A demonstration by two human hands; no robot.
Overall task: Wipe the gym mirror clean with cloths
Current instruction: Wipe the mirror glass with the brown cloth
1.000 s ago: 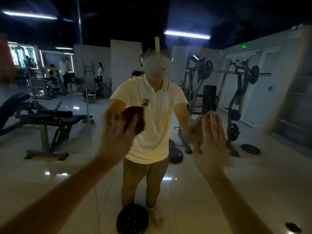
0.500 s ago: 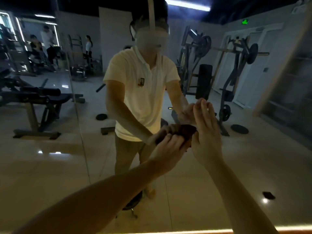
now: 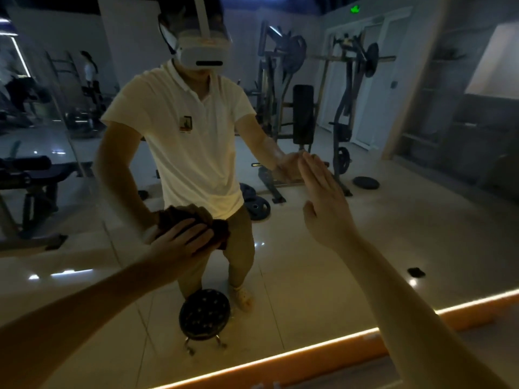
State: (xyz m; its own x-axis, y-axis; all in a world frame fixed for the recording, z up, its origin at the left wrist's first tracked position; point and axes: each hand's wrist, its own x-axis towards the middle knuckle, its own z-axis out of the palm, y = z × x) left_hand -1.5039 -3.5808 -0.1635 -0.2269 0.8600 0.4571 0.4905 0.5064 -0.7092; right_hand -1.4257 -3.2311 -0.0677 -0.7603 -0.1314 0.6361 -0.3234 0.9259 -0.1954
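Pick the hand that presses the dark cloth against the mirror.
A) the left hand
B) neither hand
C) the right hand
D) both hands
A: the left hand lies over the dark cloth on the mirror, while the right hand rests flat on the glass, bare.

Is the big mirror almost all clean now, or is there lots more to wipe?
Hard to say what's done: the mirror reflects clearly, but the light is dim. In hand: the left hand presses a dark cloth on the glass low down, while the right hand touches it, bare. Probably left: the strip near the glowing bottom edge and wherever those bare fingers touch.
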